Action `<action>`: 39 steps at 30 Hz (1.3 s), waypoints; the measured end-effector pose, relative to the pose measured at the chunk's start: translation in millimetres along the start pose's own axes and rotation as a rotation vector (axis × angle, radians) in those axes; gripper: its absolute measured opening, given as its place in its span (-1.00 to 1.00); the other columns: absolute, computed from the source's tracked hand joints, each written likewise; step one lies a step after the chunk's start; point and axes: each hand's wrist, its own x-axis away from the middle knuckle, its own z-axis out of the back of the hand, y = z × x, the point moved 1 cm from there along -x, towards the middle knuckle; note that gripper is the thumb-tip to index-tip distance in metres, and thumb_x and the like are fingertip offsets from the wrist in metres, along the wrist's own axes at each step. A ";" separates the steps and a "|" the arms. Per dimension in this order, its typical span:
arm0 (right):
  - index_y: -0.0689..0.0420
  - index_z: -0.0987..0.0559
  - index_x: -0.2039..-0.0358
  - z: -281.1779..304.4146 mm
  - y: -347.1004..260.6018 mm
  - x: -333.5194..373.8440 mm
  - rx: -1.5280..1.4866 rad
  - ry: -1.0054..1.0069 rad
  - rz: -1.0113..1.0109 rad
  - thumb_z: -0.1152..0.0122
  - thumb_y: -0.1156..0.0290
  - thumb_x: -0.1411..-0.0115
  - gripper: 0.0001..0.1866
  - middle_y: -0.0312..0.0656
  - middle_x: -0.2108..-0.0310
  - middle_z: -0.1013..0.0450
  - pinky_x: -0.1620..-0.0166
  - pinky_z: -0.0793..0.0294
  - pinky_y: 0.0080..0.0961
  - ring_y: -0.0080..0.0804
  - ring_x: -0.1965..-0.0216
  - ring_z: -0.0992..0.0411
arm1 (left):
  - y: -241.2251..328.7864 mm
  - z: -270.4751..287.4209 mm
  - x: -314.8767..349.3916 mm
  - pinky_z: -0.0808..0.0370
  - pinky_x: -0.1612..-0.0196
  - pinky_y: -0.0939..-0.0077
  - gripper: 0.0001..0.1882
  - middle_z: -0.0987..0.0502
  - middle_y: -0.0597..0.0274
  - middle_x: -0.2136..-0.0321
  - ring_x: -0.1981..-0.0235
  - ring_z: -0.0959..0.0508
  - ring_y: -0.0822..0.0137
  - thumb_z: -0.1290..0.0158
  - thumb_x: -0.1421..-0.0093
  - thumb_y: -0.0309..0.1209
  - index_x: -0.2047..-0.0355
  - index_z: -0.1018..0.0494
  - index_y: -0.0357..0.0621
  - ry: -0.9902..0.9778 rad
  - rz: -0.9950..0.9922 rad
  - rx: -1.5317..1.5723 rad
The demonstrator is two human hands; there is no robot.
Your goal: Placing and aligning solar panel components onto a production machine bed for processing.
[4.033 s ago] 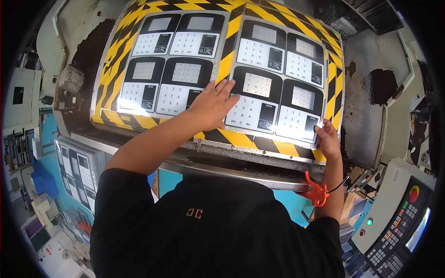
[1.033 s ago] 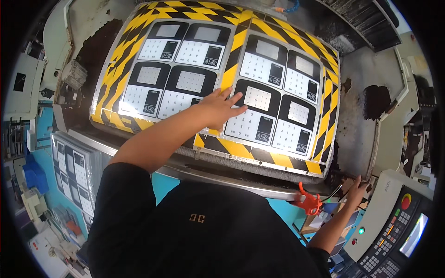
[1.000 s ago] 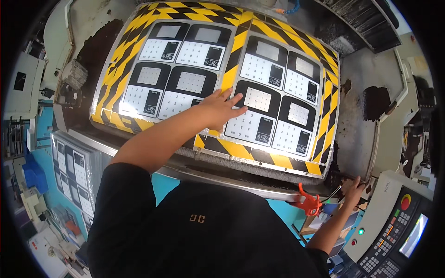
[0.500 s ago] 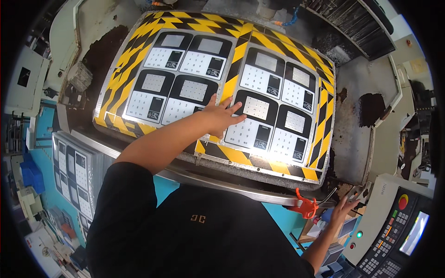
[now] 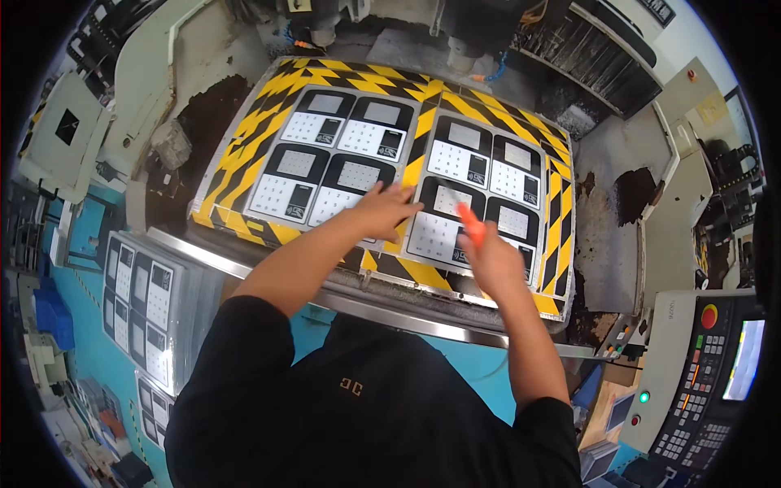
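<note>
A panel sheet printed with several black-and-white keypad faces lies flat on the machine bed, framed by yellow-and-black striped tape. My left hand rests on it near the middle tape strip, fingers spread. Over the right half of the sheet, my right hand is closed around an orange air blow gun. The gun's thin dark nozzle points up and left and is smeared by motion. My fingers partly hide its handle.
A control panel with a red stop button and a lit screen stands at the right. Stacked printed sheets sit at the left, beyond the metal front rail. Spindle parts with blue hoses hang at the back.
My right hand has taken the orange air blow gun from the front rail's right end and brought it over the panel sheet. The left hand stays on the sheet; the view has shifted.
</note>
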 end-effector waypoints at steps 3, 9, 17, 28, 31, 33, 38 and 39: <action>0.22 -0.36 0.03 -4.4 -53.8 24.9 -0.056 0.011 0.171 -0.11 -0.07 -0.29 -0.44 0.15 0.41 -0.55 0.25 -0.50 -0.01 0.18 0.33 -0.54 | -90.4 -28.9 69.0 -0.15 -0.36 0.13 -0.24 -0.21 0.01 -0.34 -0.37 -0.20 0.11 -0.29 -0.08 -0.18 -0.29 -0.30 0.06 0.431 0.201 0.794; 0.11 -0.42 0.01 -47.2 -40.1 156.6 -0.348 -0.400 0.281 -0.28 -0.06 -0.18 -0.43 0.07 0.30 -0.56 0.16 -0.49 -0.08 0.15 0.21 -0.52 | -257.9 -44.3 267.3 -0.46 0.32 0.35 -0.66 -0.51 0.36 0.28 0.27 -0.48 0.40 -0.10 -0.16 -0.31 0.03 -0.49 0.01 1.027 0.955 1.304; 0.10 -0.50 0.08 -131.7 -44.9 293.5 -0.492 -0.317 0.048 -0.37 -0.02 -0.10 -0.46 0.04 0.33 -0.56 0.18 -0.50 -0.19 0.12 0.25 -0.52 | -75.9 -94.4 336.5 -0.28 0.62 0.73 -0.93 -0.47 0.28 0.54 0.63 -0.38 0.54 0.05 -0.11 -0.53 0.40 -0.42 -0.10 0.671 0.326 1.454; 0.06 -0.38 -0.25 -271.9 -73.6 420.1 -0.787 0.244 -0.155 -0.14 0.17 -0.30 -0.46 0.01 -0.08 -0.46 -0.14 -0.40 -0.33 -0.16 -0.08 -0.45 | 156.4 -239.6 364.5 -0.47 -0.10 0.28 -0.15 -0.43 -0.01 -0.10 -0.08 -0.50 0.19 -0.19 -0.12 -0.52 -0.38 -0.03 -0.07 -0.060 -0.478 0.782; 0.10 -0.50 -0.12 -240.0 -123.6 442.3 -0.527 0.028 0.131 -0.08 0.06 -0.31 -0.51 0.04 -0.13 -0.42 -0.18 -0.36 -0.23 -0.02 -0.10 -0.42 | 203.0 -264.8 371.7 -0.51 0.03 0.16 -0.31 -0.54 0.00 0.07 0.07 -0.58 0.07 -0.24 -0.11 -0.34 -0.23 -0.21 -0.02 0.042 -0.377 0.946; 0.12 -0.53 0.38 -258.7 -35.0 455.5 -0.316 0.569 -0.019 0.03 0.14 -0.37 -0.66 -0.10 0.50 -0.40 0.28 -0.42 -0.29 -0.23 0.36 -0.44 | 221.6 -271.0 383.0 -0.53 0.11 0.08 -0.47 -0.62 0.01 0.21 0.17 -0.63 -0.02 -0.25 -0.10 -0.23 -0.07 -0.39 0.00 -0.024 -0.126 1.205; 0.15 -0.45 -0.03 -228.8 41.4 552.0 -1.486 0.722 -0.415 0.10 0.03 -0.42 -0.55 -0.15 0.20 -0.48 0.25 -0.44 -0.46 -0.36 0.25 -0.48 | 245.9 -321.7 414.8 -0.52 0.26 0.06 -0.64 -0.61 0.03 0.35 0.26 -0.60 -0.14 -0.18 -0.12 -0.11 0.10 -0.44 0.16 -0.163 -0.450 0.223; 0.17 -0.30 -0.19 -276.2 48.5 576.7 -1.220 0.500 -0.222 0.08 -0.01 -0.40 -0.44 -0.01 0.00 -0.41 0.03 -0.39 -0.35 -0.23 0.01 -0.39 | 266.9 -319.2 396.2 -0.53 0.28 0.06 -0.62 -0.61 -0.01 0.35 0.27 -0.60 -0.14 -0.17 -0.14 -0.10 0.06 -0.43 0.12 -0.026 -0.520 0.352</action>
